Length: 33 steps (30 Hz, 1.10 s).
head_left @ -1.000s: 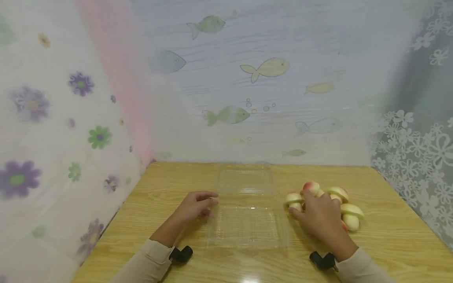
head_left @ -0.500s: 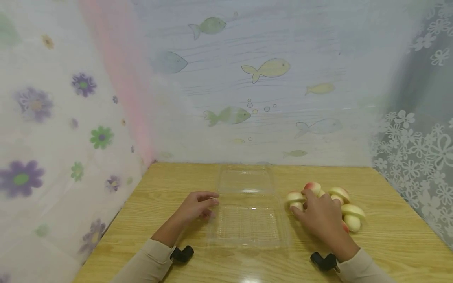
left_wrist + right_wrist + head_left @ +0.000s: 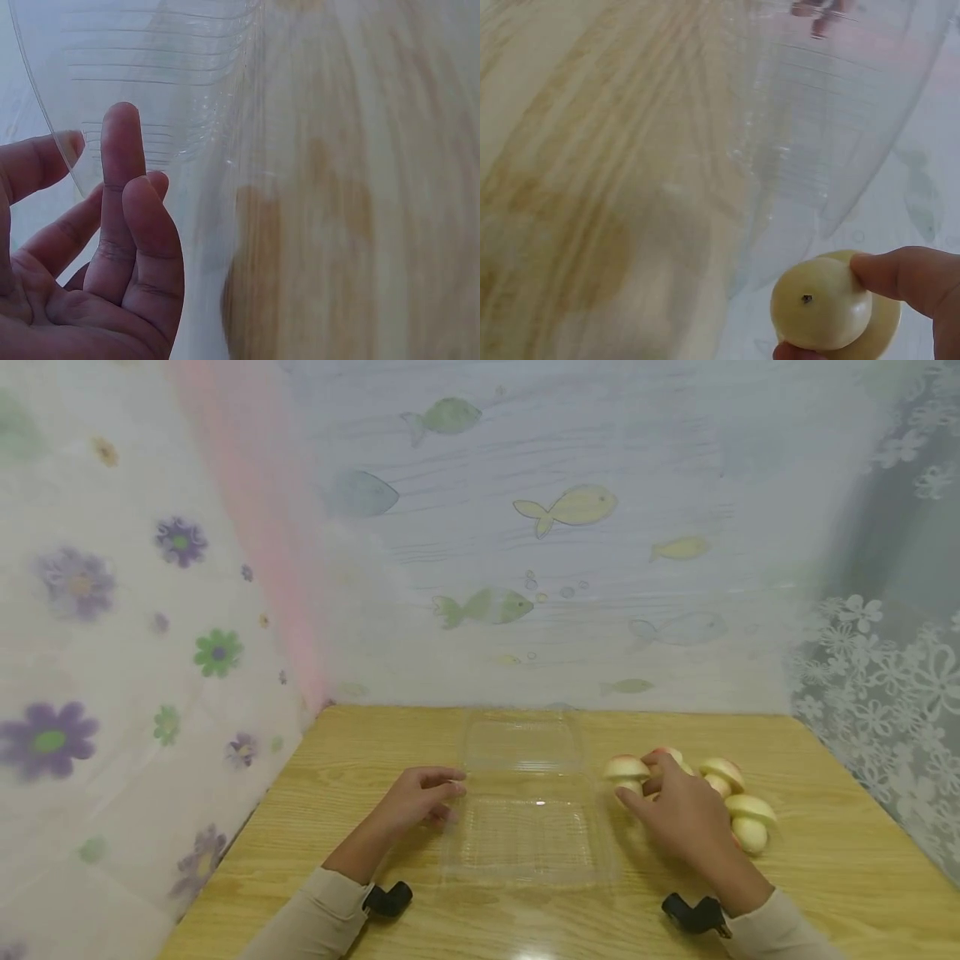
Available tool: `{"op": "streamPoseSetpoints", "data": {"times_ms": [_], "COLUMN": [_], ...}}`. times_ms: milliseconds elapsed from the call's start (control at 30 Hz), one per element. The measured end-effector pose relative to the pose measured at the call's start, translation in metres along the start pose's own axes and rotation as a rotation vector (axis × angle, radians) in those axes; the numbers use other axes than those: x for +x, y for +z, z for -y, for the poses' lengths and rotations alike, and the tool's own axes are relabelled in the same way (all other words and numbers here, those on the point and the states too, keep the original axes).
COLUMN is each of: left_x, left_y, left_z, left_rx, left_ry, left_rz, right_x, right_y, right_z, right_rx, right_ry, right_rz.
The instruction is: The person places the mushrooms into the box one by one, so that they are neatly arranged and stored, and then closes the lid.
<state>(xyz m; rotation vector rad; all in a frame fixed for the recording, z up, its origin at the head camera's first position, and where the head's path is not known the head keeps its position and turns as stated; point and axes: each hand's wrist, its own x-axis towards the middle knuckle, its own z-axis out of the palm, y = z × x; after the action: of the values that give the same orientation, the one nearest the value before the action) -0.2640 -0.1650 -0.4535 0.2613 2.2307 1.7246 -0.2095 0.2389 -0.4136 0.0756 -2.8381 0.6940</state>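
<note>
My right hand (image 3: 686,810) pinches a toy mushroom (image 3: 627,770) with a pale yellow stem and a red-tinged cap, at the left of a small group. In the right wrist view, the thumb presses one side of the mushroom's round stem end (image 3: 821,304) and a fingertip shows below it. An opened clear plastic clamshell box (image 3: 528,875) lies between my hands, its lid (image 3: 522,742) folded back. My left hand (image 3: 408,797) is at the box's left edge, its fingers loosely extended. In the left wrist view, its fingertips overlap the clear rim (image 3: 37,97).
Several more toy mushrooms lie around the right hand, among them one at the back (image 3: 722,771) and one at the front right (image 3: 752,821). Behind the wooden table (image 3: 360,743) hangs a fish-patterned sheet (image 3: 555,635). Flowered sheets stand at both sides.
My right hand has closed on the left mushroom and raised it slightly, uncovering a little more around it. My left hand and the box keep their places.
</note>
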Motion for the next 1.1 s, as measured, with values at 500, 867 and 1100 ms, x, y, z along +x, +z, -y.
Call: {"op": "streamPoseSetpoints", "data": {"times_ms": [500,867,1100], "left_x": [-0.001,-0.001,-0.001], "left_y": [0.000,0.002,0.002], "left_z": [-0.002,-0.001,-0.002], "left_rx": [0.010,0.035,0.044], "left_ry": [-0.005,0.002,0.002], "left_rz": [-0.007,-0.016,-0.019], "right_x": [0.008,0.009,0.012], "right_y": [-0.018,-0.021,-0.021], "right_z": [0.010,0.024,0.031], "right_rx": [0.223,0.210,0.255], "right_ry": [-0.021,0.003,-0.027], "right_rz": [-0.012,0.004,0.011]}}
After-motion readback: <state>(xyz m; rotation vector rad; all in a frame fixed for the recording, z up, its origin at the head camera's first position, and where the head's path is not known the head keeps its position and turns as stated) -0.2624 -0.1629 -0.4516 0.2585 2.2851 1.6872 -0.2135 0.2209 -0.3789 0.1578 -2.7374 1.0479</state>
